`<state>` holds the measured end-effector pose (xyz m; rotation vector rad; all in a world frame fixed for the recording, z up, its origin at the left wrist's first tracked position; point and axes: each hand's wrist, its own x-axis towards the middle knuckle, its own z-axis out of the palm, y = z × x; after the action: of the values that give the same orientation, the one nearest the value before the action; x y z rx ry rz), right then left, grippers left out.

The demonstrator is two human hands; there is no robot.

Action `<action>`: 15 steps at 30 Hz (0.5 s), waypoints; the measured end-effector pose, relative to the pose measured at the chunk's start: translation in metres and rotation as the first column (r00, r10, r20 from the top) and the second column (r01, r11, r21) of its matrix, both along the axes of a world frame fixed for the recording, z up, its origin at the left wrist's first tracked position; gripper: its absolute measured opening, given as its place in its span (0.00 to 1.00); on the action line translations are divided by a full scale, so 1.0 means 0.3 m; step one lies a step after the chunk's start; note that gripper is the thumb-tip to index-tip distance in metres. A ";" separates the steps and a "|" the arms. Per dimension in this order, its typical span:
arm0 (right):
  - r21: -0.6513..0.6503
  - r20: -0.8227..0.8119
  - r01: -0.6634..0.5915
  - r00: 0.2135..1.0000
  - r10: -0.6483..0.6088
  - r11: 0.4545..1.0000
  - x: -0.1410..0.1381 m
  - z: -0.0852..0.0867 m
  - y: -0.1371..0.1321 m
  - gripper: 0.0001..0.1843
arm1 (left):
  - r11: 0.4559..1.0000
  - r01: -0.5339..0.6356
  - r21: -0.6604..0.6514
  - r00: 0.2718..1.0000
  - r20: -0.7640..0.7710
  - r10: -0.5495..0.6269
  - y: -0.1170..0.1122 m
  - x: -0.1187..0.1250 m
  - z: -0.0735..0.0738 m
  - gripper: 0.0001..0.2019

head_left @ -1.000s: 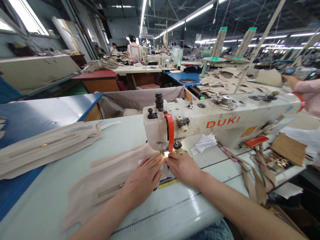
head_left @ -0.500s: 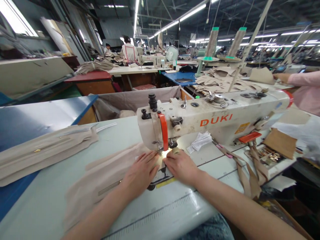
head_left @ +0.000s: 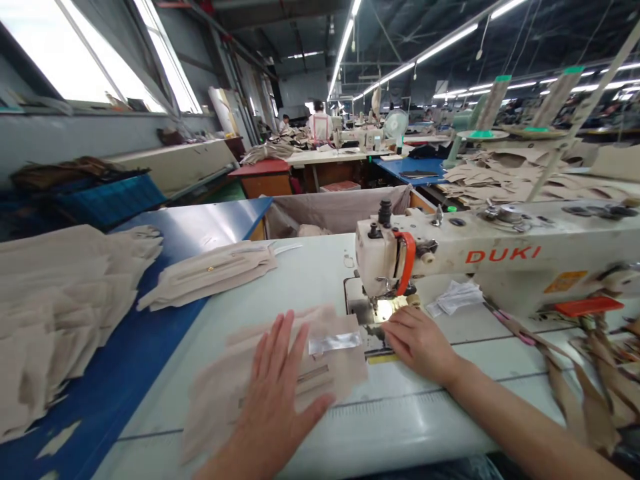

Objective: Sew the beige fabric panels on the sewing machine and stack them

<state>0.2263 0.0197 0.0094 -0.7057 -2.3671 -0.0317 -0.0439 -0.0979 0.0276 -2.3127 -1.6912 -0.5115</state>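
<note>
Beneath my left hand lies a beige fabric panel with a narrow zipper slot; the hand is flat on it with fingers spread. A shiny whitish strip lies on the panel near its right edge. The panel is to the left of the sewing machine, apart from the needle area. My right hand rests just right of the lit presser foot, its fingers curled and pressed together. Whatever its fingertips may hold is hidden.
Zippered beige pieces lie at the table's left edge, and a big fabric stack sits on the blue table beyond. White labels, pink-handled scissors and tan strips lie to the right, below the machine arm.
My left hand has drawn the fabric panel left and toward me, away from the needle, and its fingers have spread. My right hand stays by the presser foot. The view has turned left.
</note>
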 end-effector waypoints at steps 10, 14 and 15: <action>0.038 0.014 0.000 1.000 0.000 0.999 0.010 -0.030 -0.002 0.15 | 0.993 -0.001 -0.121 1.000 0.001 0.001 -0.164 -0.292 0.015 0.25; 0.073 0.004 -0.002 1.000 0.002 0.997 0.016 -0.047 0.008 0.15 | 0.885 -0.432 0.173 0.901 0.129 0.414 0.107 -0.402 0.333 0.21; 0.093 -0.003 -0.005 1.000 0.005 0.996 0.019 -0.051 0.012 0.14 | 0.865 -0.447 0.228 0.894 0.113 0.433 0.171 -0.421 0.389 0.20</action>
<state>0.2319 0.0234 -0.0058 -0.6549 -2.3477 -0.1376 -0.1703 -0.0467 0.1442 -1.6777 -1.9742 -0.6517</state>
